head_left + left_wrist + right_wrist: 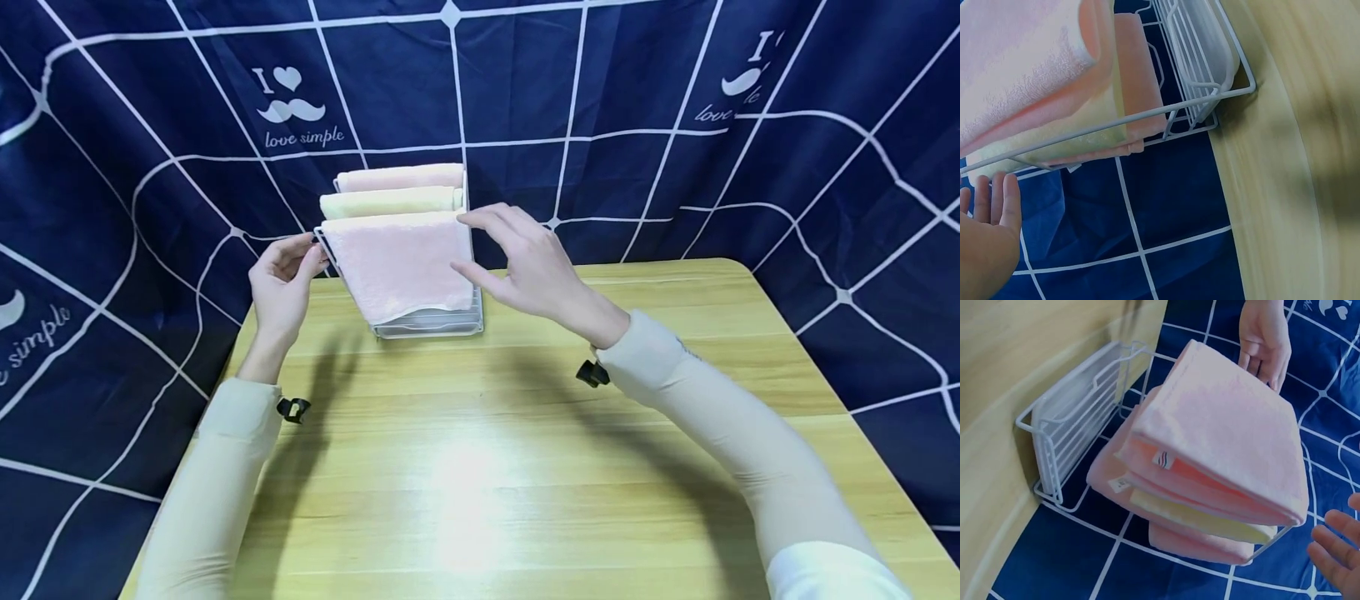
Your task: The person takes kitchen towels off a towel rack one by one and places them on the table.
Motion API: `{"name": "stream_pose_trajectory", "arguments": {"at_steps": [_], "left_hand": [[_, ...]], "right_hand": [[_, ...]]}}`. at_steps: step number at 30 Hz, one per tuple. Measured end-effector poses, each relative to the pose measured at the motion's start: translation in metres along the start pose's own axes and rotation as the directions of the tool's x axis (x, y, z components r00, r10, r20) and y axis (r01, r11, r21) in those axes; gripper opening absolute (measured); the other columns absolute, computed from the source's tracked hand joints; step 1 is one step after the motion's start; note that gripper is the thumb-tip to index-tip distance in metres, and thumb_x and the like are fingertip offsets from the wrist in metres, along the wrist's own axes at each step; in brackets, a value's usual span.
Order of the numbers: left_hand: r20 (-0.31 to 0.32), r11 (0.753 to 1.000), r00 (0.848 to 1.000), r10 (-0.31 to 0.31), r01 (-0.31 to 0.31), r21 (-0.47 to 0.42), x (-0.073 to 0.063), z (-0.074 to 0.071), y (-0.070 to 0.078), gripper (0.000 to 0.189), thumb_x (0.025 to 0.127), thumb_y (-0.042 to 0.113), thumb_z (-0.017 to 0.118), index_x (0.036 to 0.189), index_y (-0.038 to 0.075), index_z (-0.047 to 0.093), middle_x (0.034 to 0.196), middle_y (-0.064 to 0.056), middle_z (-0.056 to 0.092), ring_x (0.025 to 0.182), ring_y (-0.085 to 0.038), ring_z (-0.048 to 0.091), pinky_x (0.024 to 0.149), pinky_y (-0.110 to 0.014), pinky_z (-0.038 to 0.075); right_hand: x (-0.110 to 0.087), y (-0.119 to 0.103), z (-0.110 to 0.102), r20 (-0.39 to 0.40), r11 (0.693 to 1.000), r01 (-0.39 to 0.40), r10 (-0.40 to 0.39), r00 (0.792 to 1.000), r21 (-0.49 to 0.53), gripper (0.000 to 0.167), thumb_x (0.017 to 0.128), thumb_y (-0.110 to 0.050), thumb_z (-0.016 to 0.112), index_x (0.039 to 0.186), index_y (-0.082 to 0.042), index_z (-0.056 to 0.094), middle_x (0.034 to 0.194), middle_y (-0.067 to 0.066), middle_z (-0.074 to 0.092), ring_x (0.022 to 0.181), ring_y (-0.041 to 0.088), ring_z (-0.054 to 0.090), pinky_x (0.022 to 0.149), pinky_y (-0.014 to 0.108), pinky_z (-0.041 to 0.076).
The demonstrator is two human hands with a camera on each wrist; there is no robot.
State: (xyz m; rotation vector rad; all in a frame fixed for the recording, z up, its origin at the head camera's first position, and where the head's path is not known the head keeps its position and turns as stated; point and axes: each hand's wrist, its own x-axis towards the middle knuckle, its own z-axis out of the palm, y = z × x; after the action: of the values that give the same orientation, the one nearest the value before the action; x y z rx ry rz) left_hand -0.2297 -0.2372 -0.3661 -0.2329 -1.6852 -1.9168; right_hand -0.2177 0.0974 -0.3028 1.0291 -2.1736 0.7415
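A white wire rack stands at the table's far edge with towels draped over its bars. In front hangs a pink towel; behind it come a pale yellow towel and another pink towel. My left hand is at the rack's upper left corner, fingertips right by the side wire, fingers loosely bent. On the other side, my right hand has its fingers extended beside the front towel's upper right corner. The right wrist view shows small labels on the towels' edges.
A whitish drip tray forms the rack's base. Under it is a wood-grain table. A dark blue curtain with white grid lines hangs close behind the rack and along the sides.
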Motion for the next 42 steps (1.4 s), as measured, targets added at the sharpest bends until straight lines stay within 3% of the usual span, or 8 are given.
{"name": "stream_pose_trajectory", "arguments": {"at_steps": [7,21,27,30,37,42], "left_hand": [[-0.005,0.999,0.999,-0.034,0.033,-0.04,0.008,0.002,-0.001,0.022,0.097,-0.009,0.067,0.098,0.011,0.075,0.087,0.004,0.078,0.073,-0.007,0.076,0.075,-0.019,0.067],[-0.002,0.997,0.998,-0.062,0.062,-0.05,0.015,0.007,0.002,0.021,0.097,-0.008,0.067,0.093,0.011,0.076,0.081,0.006,0.078,0.07,-0.005,0.073,0.069,-0.018,0.066],[-0.001,0.996,0.998,-0.063,0.063,-0.065,0.015,0.008,0.001,0.003,0.096,-0.003,0.072,0.094,-0.002,0.074,0.08,0.006,0.078,0.069,-0.005,0.073,0.068,-0.018,0.066],[0.008,0.997,0.998,-0.06,0.061,-0.05,0.015,0.008,0.0,0.004,0.097,0.0,0.073,0.095,-0.004,0.072,0.08,0.006,0.077,0.069,-0.005,0.072,0.069,-0.017,0.066],[0.017,0.998,0.998,-0.062,0.063,-0.028,0.015,0.008,0.001,0.027,0.099,-0.008,0.065,0.088,0.016,0.071,0.077,0.008,0.074,0.068,-0.004,0.071,0.067,-0.016,0.065],[0.03,0.997,0.997,-0.071,0.071,-0.016,0.015,0.008,-0.001,0.021,0.1,-0.004,0.067,0.09,0.014,0.071,0.077,0.008,0.074,0.069,-0.003,0.071,0.068,-0.016,0.065]], "right_hand": [[0.023,0.0,0.009,0.034,0.999,-0.029,0.031,0.999,-0.037,0.049,0.097,-0.039,0.076,0.131,-0.005,0.069,0.124,0.011,0.073,0.116,0.028,0.069,0.099,0.043,0.061],[0.053,0.006,0.032,0.129,0.99,0.05,-0.033,0.991,-0.131,0.036,0.102,-0.038,0.07,0.122,-0.008,0.073,0.114,0.009,0.075,0.102,0.028,0.069,0.092,0.04,0.06],[0.062,0.007,0.038,0.165,0.986,0.065,-0.039,0.986,-0.155,0.034,0.103,-0.039,0.068,0.119,-0.01,0.074,0.115,0.008,0.075,0.105,0.028,0.071,0.095,0.04,0.06],[0.066,0.007,0.04,0.193,0.982,0.074,-0.04,0.98,-0.173,0.034,0.103,-0.041,0.067,0.118,-0.01,0.074,0.113,0.007,0.075,0.106,0.027,0.071,0.096,0.04,0.06],[0.08,0.004,0.043,0.302,0.969,0.068,0.008,0.953,-0.237,0.035,0.105,-0.045,0.062,0.119,-0.015,0.075,0.11,0.005,0.073,0.106,0.024,0.071,0.09,0.039,0.062],[0.085,0.003,0.045,0.353,0.964,0.053,0.044,0.935,-0.26,0.035,0.106,-0.047,0.06,0.12,-0.019,0.075,0.112,0.002,0.072,0.104,0.023,0.069,0.084,0.04,0.062]]}}
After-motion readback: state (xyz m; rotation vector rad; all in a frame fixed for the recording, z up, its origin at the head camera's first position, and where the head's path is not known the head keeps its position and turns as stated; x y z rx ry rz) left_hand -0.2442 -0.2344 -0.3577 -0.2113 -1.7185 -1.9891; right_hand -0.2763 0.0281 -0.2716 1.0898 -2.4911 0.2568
